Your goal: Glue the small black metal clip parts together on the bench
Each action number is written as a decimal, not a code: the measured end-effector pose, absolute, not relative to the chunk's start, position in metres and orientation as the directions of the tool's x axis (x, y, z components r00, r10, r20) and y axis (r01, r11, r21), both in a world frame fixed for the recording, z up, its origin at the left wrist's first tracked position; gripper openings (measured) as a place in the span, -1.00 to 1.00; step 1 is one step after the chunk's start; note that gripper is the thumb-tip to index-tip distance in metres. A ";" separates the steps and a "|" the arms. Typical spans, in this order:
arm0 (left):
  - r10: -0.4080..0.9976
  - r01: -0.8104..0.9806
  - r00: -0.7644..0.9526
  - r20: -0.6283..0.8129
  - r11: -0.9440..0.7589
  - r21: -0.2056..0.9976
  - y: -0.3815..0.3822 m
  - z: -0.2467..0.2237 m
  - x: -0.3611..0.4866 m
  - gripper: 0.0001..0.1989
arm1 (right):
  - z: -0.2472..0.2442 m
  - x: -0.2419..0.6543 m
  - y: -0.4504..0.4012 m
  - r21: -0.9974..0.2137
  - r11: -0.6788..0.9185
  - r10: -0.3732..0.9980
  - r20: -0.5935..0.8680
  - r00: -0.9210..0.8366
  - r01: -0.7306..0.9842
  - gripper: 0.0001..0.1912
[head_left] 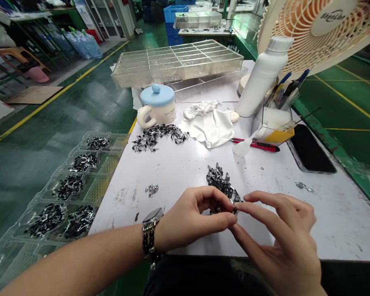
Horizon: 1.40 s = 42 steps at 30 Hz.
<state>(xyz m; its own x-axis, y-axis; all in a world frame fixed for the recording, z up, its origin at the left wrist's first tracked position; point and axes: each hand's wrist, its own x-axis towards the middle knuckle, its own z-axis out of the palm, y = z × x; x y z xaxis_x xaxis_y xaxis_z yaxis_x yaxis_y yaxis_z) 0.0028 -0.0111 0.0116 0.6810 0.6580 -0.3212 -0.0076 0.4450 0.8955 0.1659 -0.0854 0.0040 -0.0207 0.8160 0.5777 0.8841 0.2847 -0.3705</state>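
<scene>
Near the table's front edge, my left hand [200, 213] pinches a small black part [234, 211] between thumb and forefinger. My right hand [277, 234] meets it from the right, its forefinger and thumb tips at the same part; its other fingers are loosely bent. Just behind the fingertips lies a pile of small black and metal parts [218, 179], partly hidden by my left hand. A few small shiny pieces [152, 189] lie to the left, and others [304, 186] to the right. Another heap of black parts with metal legs [154, 136] sits in front of the lidded mug.
The mug [158, 109], a white cloth [211, 125], a white bottle [263, 78], a red cutter [265, 146], a pen holder [274, 123] and a phone [311, 149] stand or lie farther back. Clear trays [179, 63] are behind; a compartment tray [103, 174] with parts is left. A fan [320, 33] is back right.
</scene>
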 end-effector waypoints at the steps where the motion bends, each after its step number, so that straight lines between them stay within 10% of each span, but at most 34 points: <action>1: 0.677 -0.006 0.673 -0.298 0.408 0.913 -0.010 0.012 0.002 -0.76 | 0.003 0.167 -0.085 -0.368 0.283 0.815 0.578 -0.020 0.885 -0.84; 8: 0.938 0.293 0.347 0.015 -0.124 0.948 0.045 0.018 -0.021 -0.62 | -0.014 0.174 -0.070 -0.369 0.232 0.827 0.562 0.017 0.900 -0.76; 13: 0.981 0.712 0.137 0.138 -0.194 0.675 0.098 0.023 -0.069 -0.81 | -0.033 0.174 -0.060 -0.330 0.150 0.877 0.480 0.029 0.932 -0.66; 20: 0.961 0.896 0.275 -0.021 -0.249 0.367 0.114 0.007 -0.093 -0.78 | -0.037 0.183 -0.070 -0.373 0.141 0.840 0.535 0.089 0.917 -0.62; 25: 0.952 0.859 0.304 -0.029 -0.261 0.441 0.107 0.007 -0.082 -0.78 | -0.034 0.191 -0.081 -0.380 0.149 0.832 0.547 0.092 0.913 -0.64; 33: 0.937 0.431 0.340 -0.081 -0.079 0.899 0.062 0.029 -0.043 -0.66 | -0.031 0.187 -0.081 -0.389 0.261 0.812 0.584 0.017 0.884 -0.74; 42: 0.712 -0.016 0.669 -0.212 0.299 0.954 -0.010 0.009 0.008 -0.56 | -0.019 0.167 -0.078 -0.889 0.158 0.963 0.235 0.132 0.431 -0.74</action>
